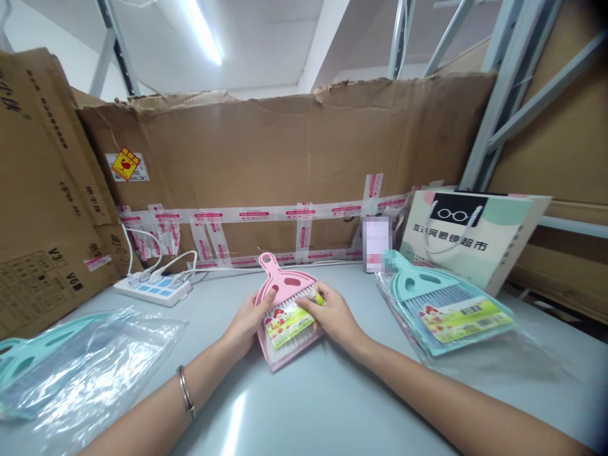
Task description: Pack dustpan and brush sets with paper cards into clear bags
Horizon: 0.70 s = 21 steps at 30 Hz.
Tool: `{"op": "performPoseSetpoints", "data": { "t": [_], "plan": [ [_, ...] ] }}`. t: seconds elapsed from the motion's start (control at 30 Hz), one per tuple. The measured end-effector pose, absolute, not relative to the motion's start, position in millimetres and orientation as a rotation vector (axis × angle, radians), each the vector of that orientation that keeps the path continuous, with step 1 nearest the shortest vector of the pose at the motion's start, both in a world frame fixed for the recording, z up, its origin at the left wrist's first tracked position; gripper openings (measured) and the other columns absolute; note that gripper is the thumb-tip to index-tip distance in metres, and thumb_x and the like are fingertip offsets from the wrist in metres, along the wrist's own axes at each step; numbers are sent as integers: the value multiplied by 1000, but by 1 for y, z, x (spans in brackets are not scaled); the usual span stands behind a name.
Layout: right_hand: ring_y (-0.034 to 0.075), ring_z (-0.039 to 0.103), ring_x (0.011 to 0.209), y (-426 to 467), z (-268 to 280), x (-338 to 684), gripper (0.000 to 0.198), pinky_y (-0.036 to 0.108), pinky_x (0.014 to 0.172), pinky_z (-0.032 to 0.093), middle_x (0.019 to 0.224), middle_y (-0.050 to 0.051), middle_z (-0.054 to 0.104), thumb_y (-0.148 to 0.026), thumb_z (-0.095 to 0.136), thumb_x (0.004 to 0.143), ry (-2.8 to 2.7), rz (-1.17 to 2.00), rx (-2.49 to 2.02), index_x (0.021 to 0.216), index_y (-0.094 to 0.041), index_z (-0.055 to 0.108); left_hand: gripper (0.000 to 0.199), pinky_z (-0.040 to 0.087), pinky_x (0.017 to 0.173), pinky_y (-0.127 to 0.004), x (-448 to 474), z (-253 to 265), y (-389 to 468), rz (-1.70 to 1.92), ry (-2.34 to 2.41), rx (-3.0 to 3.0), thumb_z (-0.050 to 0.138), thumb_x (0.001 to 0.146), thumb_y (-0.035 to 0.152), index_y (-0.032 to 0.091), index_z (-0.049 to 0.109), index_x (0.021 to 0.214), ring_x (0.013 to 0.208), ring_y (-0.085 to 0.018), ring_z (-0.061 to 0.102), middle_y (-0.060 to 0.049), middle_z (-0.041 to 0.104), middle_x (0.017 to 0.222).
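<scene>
In the head view, both hands meet at a pink mini dustpan (pixel 285 285) lying on the grey surface (pixel 332 405), its handle pointing away from the person. The left hand (pixel 247 326) curls around the pan's left edge, thumb up on the rim, gripping it. The right hand (pixel 332 313) pinches the small brush (pixel 297 304) nested in the pan, near its yellow-green end, fingers closed on it just above the paper label (pixel 287 324) that covers the bristles. The step in hand looks like seating or lifting the brush in the pan; which of the two is hard to tell from this angle. Either way, the left hand needs to hold the pan steady while the right works the brush along the pan's mouth.

To the right lies a stack of teal dustpan sets (pixel 444 304) in clear wrap, with a paper shopping bag (pixel 475 234) behind. At the left, clear plastic bags (pixel 95 367) cover another teal pan (pixel 23 361). A power strip (pixel 154 288) sits near the taped cardboard wall (pixel 285 164).
</scene>
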State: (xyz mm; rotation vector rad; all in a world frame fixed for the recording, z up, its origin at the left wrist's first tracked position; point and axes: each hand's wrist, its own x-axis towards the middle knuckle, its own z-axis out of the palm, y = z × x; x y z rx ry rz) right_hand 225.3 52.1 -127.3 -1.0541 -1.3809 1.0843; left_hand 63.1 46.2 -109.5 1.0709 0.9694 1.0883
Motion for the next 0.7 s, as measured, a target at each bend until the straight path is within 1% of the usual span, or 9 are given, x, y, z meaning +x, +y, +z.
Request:
{"op": "performPoseSetpoints", "data": {
  "t": [0.07, 0.13, 0.23, 0.3, 0.47, 0.53, 0.6, 0.67, 0.7],
  "plan": [
    [7, 42, 35, 53, -128, 228, 25, 20, 30, 34, 54, -8, 49, -37, 62, 66, -1391, 1033, -1085, 67, -20, 43, 50, 51, 71, -32, 63, -110, 46, 1089, 962, 1105, 70, 64, 44, 13, 57, 101, 78, -24, 66, -12, 70, 88],
    [7, 42, 34, 52, -128, 228, 24, 20, 30, 33, 53, -8, 47, -36, 61, 67, -1401, 1011, -1105, 66, -20, 43, 50, 51, 71, -32, 62, -110, 45, 1069, 974, 1152, 76, 57, 35, 13, 57, 98, 79, -25, 66, -11, 70, 90],
    [7, 42, 34, 51, -127, 227, 26, 21, 31, 32, 52, -8, 45, -37, 62, 66, -1412, 1013, -1141, 65, -21, 42, 52, 51, 71, -33, 62, -109, 43, 1044, 1016, 1180, 80, 50, 24, 14, 57, 95, 77, -25, 66, -9, 70, 86],
    [8, 42, 35, 51, -125, 228, 31, 21, 32, 32, 51, -9, 44, -40, 63, 65, -1409, 1004, -1153, 63, -22, 38, 53, 52, 71, -35, 61, -107, 42, 1048, 1024, 1177, 80, 49, 23, 14, 56, 95, 76, -25, 66, -8, 70, 84],
    [8, 38, 41, 54, -112, 247, 46, 21, 39, 32, 49, -8, 40, -49, 66, 61, -1280, 917, -1051, 58, -22, 28, 57, 51, 75, -39, 54, -100, 42, 1088, 1013, 1163, 80, 48, 24, 14, 55, 98, 79, -27, 66, -10, 70, 88],
    [8, 40, 47, 56, -108, 256, 44, 22, 44, 36, 53, -6, 42, -50, 65, 63, -1239, 837, -1027, 59, -22, 31, 58, 51, 77, -39, 51, -98, 42, 1096, 1011, 1139, 80, 48, 23, 13, 55, 100, 81, -28, 66, -11, 70, 89],
    [10, 45, 56, 57, -105, 261, 38, 22, 53, 40, 62, -4, 46, -48, 65, 64, -1233, 725, -1055, 63, -21, 39, 57, 51, 77, -40, 49, -98, 43, 1090, 981, 1120, 79, 50, 24, 12, 55, 100, 83, -28, 65, -12, 70, 89],
    [12, 50, 69, 56, -106, 262, 36, 24, 62, 43, 75, -1, 52, -46, 68, 62, -1192, 701, -1110, 75, -21, 46, 55, 51, 77, -40, 49, -98, 42, 1076, 932, 1114, 78, 52, 24, 11, 55, 101, 83, -28, 65, -13, 69, 91],
    [13, 52, 74, 54, -106, 261, 40, 25, 66, 45, 82, 0, 55, -45, 70, 60, -1163, 780, -1129, 82, -21, 47, 55, 51, 77, -40, 50, -98, 42, 1078, 913, 1114, 78, 53, 25, 11, 55, 101, 83, -28, 65, -13, 69, 92]
  ]
}}
